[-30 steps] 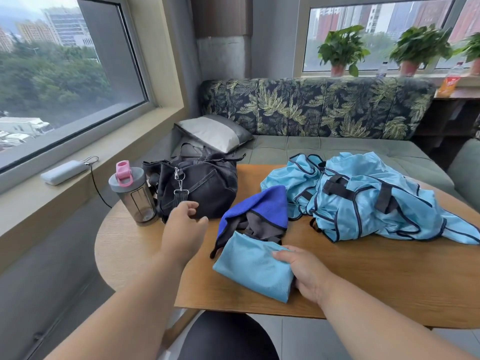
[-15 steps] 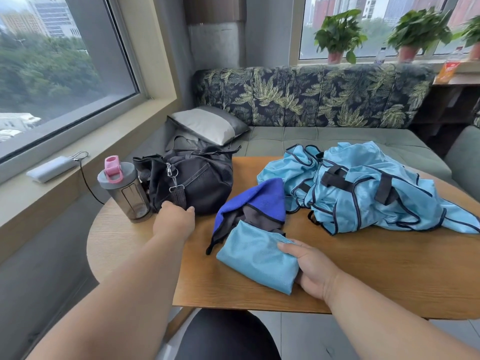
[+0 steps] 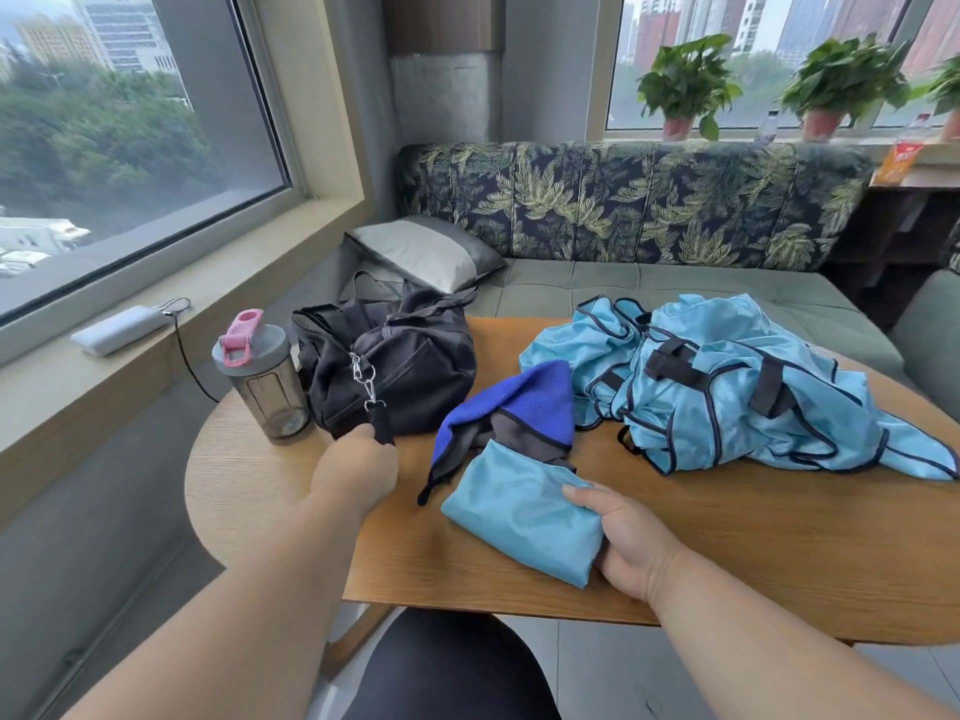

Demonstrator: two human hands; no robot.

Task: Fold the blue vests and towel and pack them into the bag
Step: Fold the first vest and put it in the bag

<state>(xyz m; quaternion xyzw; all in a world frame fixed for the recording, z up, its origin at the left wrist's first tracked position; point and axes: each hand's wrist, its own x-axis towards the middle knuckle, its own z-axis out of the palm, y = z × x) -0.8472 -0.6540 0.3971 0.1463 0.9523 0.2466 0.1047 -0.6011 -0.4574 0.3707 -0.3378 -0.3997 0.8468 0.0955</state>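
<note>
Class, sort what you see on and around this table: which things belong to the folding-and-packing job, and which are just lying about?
Part of the job:
black bag
folded light blue vest
heap of unfolded blue vests
dark blue towel

Just lying about:
shaker bottle
power bank on the sill
pillow
potted plants

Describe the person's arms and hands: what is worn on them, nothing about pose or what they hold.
Both arms are bare from the bottom edge of the head view up to the hands: no sleeves show. The left hand and the right hand wear no gloves. No watch, bracelet or ring is visible on either wrist or on the fingers that show. No markings can be seen.
</note>
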